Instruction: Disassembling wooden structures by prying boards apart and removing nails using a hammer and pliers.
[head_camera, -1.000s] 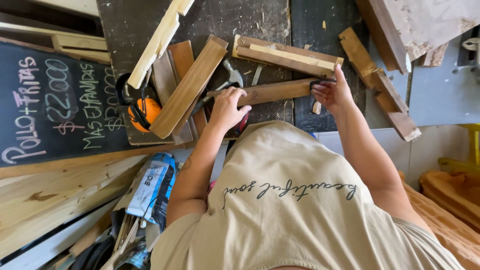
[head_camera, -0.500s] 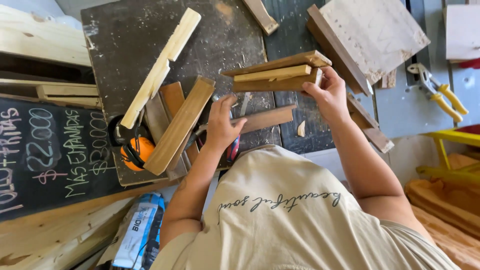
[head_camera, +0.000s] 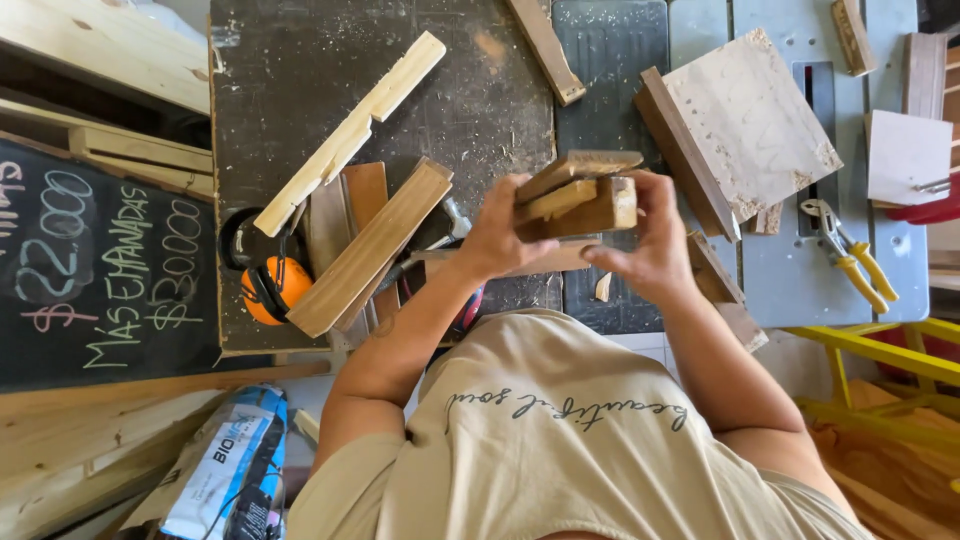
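both hands grip a small stack of wood blocks (head_camera: 580, 195) above the dusty bench (head_camera: 300, 80), left hand (head_camera: 495, 235) at nine o'clock, right hand (head_camera: 655, 245) at four o'clock, orange earmuffs (head_camera: 270, 285) far left.

Woodworking shop. Sawdust-strewn dark bench (head_camera: 400, 60), loose timber offcuts (head_camera: 350, 135), orange ear defenders (head_camera: 270, 285), yellow-handled pliers (head_camera: 850, 255), slotted grey saw table (head_camera: 790, 290), stacked boards (head_camera: 90, 50) noted.

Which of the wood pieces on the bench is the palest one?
The long pale pine strip lying diagonally on the dark bench top, above the orange ear defenders. The plank beside it and the pieces in hand are browner.
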